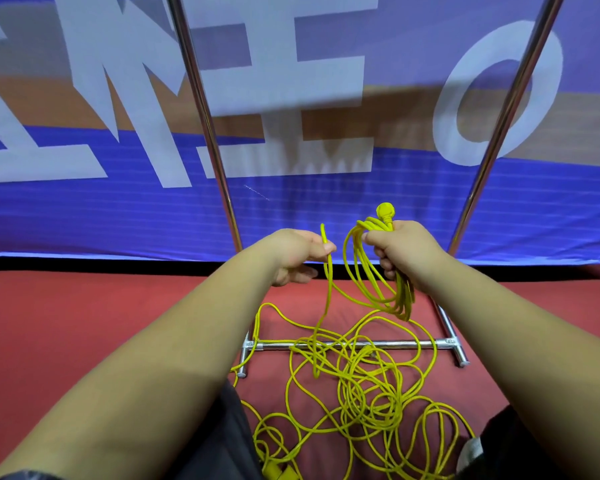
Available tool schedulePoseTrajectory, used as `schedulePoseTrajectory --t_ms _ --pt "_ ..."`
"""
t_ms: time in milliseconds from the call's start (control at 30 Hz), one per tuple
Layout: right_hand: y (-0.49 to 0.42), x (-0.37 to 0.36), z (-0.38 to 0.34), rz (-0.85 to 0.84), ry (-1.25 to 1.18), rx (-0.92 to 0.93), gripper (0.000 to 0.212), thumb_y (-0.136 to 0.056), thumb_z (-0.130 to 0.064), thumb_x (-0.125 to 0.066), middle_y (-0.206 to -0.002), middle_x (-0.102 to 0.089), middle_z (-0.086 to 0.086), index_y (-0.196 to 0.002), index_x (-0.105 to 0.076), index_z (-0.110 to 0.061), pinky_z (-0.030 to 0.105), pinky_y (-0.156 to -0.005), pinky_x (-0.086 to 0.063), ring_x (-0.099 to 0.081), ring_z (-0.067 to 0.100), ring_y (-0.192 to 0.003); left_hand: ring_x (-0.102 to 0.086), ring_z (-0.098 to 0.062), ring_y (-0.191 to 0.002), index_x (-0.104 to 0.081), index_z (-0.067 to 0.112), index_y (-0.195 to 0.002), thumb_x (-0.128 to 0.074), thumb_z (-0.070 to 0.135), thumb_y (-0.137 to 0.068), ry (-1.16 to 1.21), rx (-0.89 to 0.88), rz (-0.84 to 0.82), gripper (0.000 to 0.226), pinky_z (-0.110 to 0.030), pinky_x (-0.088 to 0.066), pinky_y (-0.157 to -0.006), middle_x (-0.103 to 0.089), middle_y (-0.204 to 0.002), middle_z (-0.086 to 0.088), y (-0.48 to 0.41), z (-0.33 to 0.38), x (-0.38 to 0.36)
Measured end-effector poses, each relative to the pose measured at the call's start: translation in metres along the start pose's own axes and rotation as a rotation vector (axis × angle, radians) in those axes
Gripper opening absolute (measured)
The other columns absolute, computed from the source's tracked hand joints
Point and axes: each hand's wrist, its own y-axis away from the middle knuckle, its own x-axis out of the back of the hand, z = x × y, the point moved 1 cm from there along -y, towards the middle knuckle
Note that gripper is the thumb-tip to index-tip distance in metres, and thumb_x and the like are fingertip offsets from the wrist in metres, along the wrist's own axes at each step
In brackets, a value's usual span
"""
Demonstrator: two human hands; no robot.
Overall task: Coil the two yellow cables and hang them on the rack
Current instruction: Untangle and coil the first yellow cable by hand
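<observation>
Hanging yellow cable (400, 304) coiled within right fingers (386, 263)

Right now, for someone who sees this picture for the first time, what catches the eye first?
The bright yellow cable draws the eye first: it lies in a loose tangle on the red floor, across the base bar of the chrome rack. Above it, the right hand grips a few finished loops with the plug on top, and the left hand pinches one strand. Behind stands a big blue banner with white letters.
</observation>
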Motion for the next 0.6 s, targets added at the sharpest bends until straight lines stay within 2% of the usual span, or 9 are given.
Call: schedulePoseTrajectory --t_ms 67,100,167,233,367,433,533,600 --pt "-0.001 0.0 0.001 0.012 -0.001 0.002 0.022 -0.092 -0.021 -0.073 -0.069 -0.05 0.014 -0.082 -0.057 -0.011 0.031 -0.047 -0.042 -0.045 0.022 -0.047 -0.073 -0.028 -0.082 -0.058 0.02 -0.102 -0.055 0.032 -0.107 -0.165 -0.062 0.002 0.013 -0.029 -0.045 -0.059 -0.079 -0.101 -0.003 0.004 0.002 0.001" --pt "-0.001 0.0 0.001 0.015 -0.001 0.002 0.024 -0.092 -0.023 -0.074 -0.069 -0.051 0.016 -0.08 -0.057 -0.011 0.032 -0.047 -0.044 -0.046 0.023 -0.048 -0.076 -0.028 -0.078 -0.055 0.016 -0.102 -0.051 0.032 -0.109 -0.157 -0.085 0.0 0.017 -0.029 -0.05 -0.057 -0.08 -0.099 -0.007 0.005 0.003 0.001" --pt "-0.001 0.0 0.002 0.014 0.018 0.013 0.028 -0.093 -0.027 -0.075 -0.068 -0.052 0.015 -0.078 -0.057 -0.011 0.033 -0.049 -0.046 -0.048 0.024 -0.049 -0.078 -0.03 -0.074 -0.056 0.002 -0.102 -0.05 0.028 -0.11 -0.063 -0.101 0.008 0.028 -0.036 -0.062 -0.058 -0.077 -0.097 -0.016 0.008 0.006 -0.004" --pt "-0.001 -0.002 0.002 0.002 0.035 0.033 0.03 -0.094 -0.029 -0.076 -0.065 -0.053 0.012 -0.077 -0.058 -0.011 0.033 -0.049 -0.047 -0.049 0.022 -0.049 -0.078 -0.032 -0.075 -0.061 -0.009 -0.102 -0.054 0.025 -0.108 0.055 -0.092 0.029 0.035 -0.04 -0.065 -0.062 -0.076 -0.094 -0.02 0.01 0.009 -0.008" --pt "0.003 -0.012 0.006 -0.054 -0.036 0.004 0.025 -0.097 -0.031 -0.075 -0.063 -0.059 0.003 -0.085 -0.063 -0.013 0.031 -0.05 -0.051 -0.056 0.018 -0.051 -0.078 -0.029 -0.072 -0.063 -0.003 -0.098 -0.06 0.018 -0.105 0.351 -0.047 -0.006 0.023 -0.038 -0.065 -0.06 -0.074 -0.071 -0.01 0.014 0.016 -0.012" --pt "0.007 -0.018 0.01 -0.108 -0.121 -0.041 0.025 -0.097 -0.034 -0.076 -0.075 -0.069 0.007 -0.102 -0.071 -0.01 0.035 -0.059 -0.059 -0.067 0.02 -0.061 -0.078 -0.026 -0.068 -0.061 -0.002 -0.098 -0.058 0.017 -0.106 0.452 -0.034 -0.017 0.02 -0.037 -0.064 -0.058 -0.072 -0.066 -0.009 0.016 0.019 -0.013" --pt "0.013 -0.026 0.014 -0.169 -0.196 -0.108 0.029 -0.099 -0.035 -0.074 -0.096 -0.081 0.014 -0.116 -0.073 -0.012 0.048 -0.082 -0.065 -0.08 0.029 -0.083 -0.077 -0.025 -0.066 -0.06 -0.003 -0.099 -0.057 0.016 -0.107 0.515 -0.024 0.002 0.021 -0.038 -0.064 -0.058 -0.072 -0.068 -0.012 0.013 0.02 -0.012" --pt "0.017 -0.03 0.014 -0.203 -0.236 -0.135 0.026 -0.101 -0.033 -0.072 -0.094 -0.081 0.015 -0.114 -0.073 -0.011 0.048 -0.08 -0.067 -0.079 0.03 -0.081 -0.077 -0.024 -0.066 -0.061 -0.001 -0.1 -0.057 0.017 -0.106 0.5 -0.018 0.014 0.02 -0.037 -0.065 -0.058 -0.072 -0.072 -0.013 0.01 0.019 -0.01"
